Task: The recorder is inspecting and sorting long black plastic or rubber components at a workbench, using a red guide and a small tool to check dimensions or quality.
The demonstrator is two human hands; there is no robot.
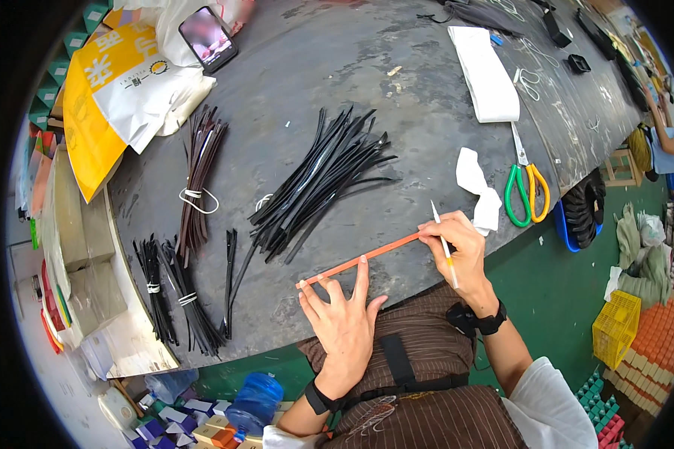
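Spanning most of the view, the dark worktable (329, 67) carries a loose pile of black strips (318, 183). Left hand (342, 314) lies flat, fingers spread, pinning the orange strip (359, 260) at the near edge. Right hand (460, 251) grips its far end and pinches a white pen (443, 241).

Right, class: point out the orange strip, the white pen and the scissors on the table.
orange strip (363, 258): head view, middle of its length.
white pen (443, 241): head view, shaft above the right hand's fingers.
scissors (526, 191): head view, between the green and yellow handles.
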